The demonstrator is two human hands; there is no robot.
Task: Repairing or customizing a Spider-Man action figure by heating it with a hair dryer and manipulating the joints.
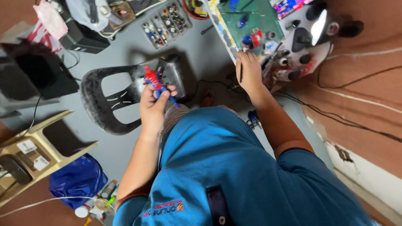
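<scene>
- Closest to my lens is the blue shirt (234, 167) of the person I ride with — it fills the lower part of the view, both forearms reaching out from it.
- Left hand (154, 104) is clamped around a small red-and-blue action figure (155, 80), fingers wrapped about its legs, holding it up over a dark plastic chair (104, 102) that lies tipped on the grey floor.
- Right hand (250, 73) is closed on a thin dark brush (241, 72), pinched upright between fingers and thumb, right at the edge of a green cutting mat (247, 19).
- Just beside that hand stands a paint-smeared white palette (310, 46) with several small dark pots on it; a clear tray of little bottles (167, 25) sits well apart, further up the floor.
- As I judge it, painting is under way — the figure already shows red and blue, though I cannot tell which parts are fresh or what remains bare.
- Brush is away from the figure, near the palette, so I read this as a paint-loading pause rather than a stroke.
- Blue plastic bag (77, 178) and a beige stool (42, 146) lie at the left.
</scene>
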